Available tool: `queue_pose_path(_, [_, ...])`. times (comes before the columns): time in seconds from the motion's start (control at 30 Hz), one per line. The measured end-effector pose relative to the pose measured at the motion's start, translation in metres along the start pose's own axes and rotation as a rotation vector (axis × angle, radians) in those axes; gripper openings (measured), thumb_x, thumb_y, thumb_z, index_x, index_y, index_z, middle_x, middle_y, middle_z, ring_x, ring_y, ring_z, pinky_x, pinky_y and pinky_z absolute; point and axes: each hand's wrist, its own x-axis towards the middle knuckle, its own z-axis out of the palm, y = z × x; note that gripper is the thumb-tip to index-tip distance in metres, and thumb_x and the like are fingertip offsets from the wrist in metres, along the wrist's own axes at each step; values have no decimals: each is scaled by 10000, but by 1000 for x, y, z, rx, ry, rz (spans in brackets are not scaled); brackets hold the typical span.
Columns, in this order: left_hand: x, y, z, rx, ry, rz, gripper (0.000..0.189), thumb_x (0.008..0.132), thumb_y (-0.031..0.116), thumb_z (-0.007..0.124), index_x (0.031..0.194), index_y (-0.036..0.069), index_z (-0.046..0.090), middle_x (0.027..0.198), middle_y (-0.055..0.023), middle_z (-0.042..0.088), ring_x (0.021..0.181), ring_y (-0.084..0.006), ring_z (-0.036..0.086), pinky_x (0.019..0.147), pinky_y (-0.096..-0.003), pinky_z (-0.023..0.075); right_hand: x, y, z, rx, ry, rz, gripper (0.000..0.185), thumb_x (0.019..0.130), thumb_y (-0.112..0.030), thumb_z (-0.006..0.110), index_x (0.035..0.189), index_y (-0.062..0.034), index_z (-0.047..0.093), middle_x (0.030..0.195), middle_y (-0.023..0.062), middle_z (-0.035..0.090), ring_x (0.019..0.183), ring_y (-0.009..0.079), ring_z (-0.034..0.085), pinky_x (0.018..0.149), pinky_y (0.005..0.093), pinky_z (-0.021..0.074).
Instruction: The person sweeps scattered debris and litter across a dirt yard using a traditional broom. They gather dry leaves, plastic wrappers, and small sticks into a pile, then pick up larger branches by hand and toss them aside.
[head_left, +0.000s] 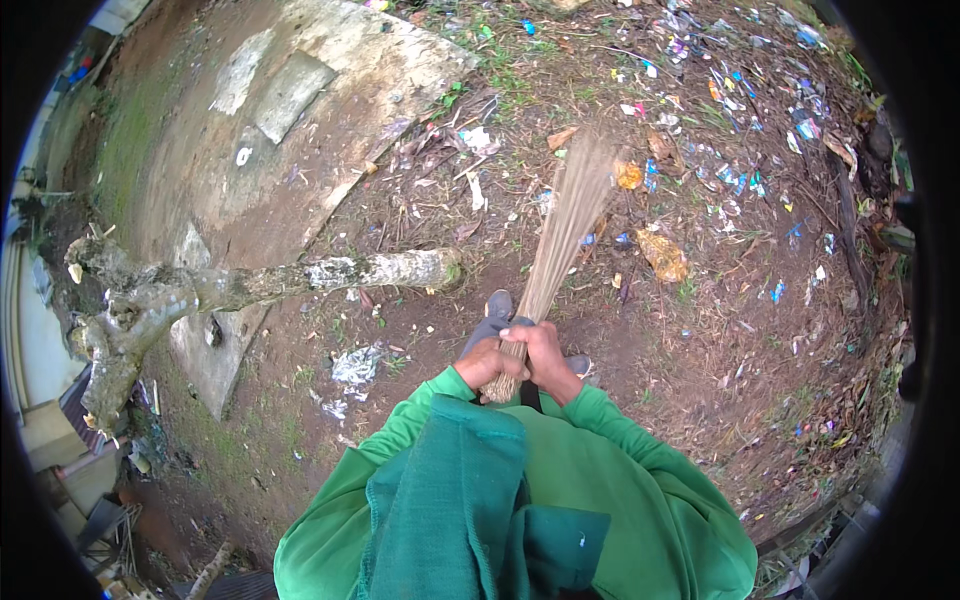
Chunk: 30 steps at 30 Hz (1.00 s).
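A long broom of thin bundled sticks (559, 225) slants up and to the right from my body, its spread tips blurred over the littered ground. My left hand (491, 365) is closed around the butt end of the bundle. Just above and to the right, my right hand (541, 351) grips the same bundle, close against the left. Near the broom's tips lie an orange crumpled wrapper (628, 175) and bits of blue plastic. A larger yellow-brown plastic piece (661, 256) rests to the right of the bristles.
A cut tree trunk (360, 271) with stubby branches stands at left. Behind it lies a concrete slab (337, 45) with a loose flat piece (294, 94) on it. White scraps (356, 365) lie left of my feet. Colourful litter (731, 176) is scattered over the soil at right.
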Motion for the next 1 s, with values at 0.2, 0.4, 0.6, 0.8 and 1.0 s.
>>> queue_pose_path(0.2, [-36,8,-61,-300,343,-23,225,681,119,671,871,10,621,717,-64,613,558,-150,579,495,-288,450,76,40,84,-342,-110,152,126,609,-66,646,645,54,632,628,105,607,575,187,588,536,329,457])
queue_pose_path(0.4, [-30,-20,-152,-547,488,-58,211,715,142,591,899,49,549,616,-69,576,416,-184,545,309,-319,422,161,126,152,-193,-315,428,72,606,-26,658,667,12,651,685,95,626,623,181,594,574,321,468])
queue_pose_path(0.6, [63,6,-205,-428,371,-254,267,660,212,637,869,56,576,625,-58,589,440,-184,555,331,-331,432,239,110,131,-99,-4,303,100,636,-49,615,695,26,647,717,123,639,617,220,612,545,335,487])
queue_pose_path(0.8, [51,31,-139,-185,80,-70,423,622,173,674,1003,6,602,808,-72,631,624,-169,604,537,-296,493,156,24,83,-239,66,100,150,640,-34,633,701,101,610,659,170,600,580,261,605,530,348,478])
queue_pose_path(1.0, [-6,50,-81,-448,332,-189,345,681,93,626,997,-31,561,783,-83,622,610,-177,614,441,-316,496,107,2,89,-211,-111,373,159,612,-38,656,712,62,583,646,109,584,584,191,581,523,324,455])
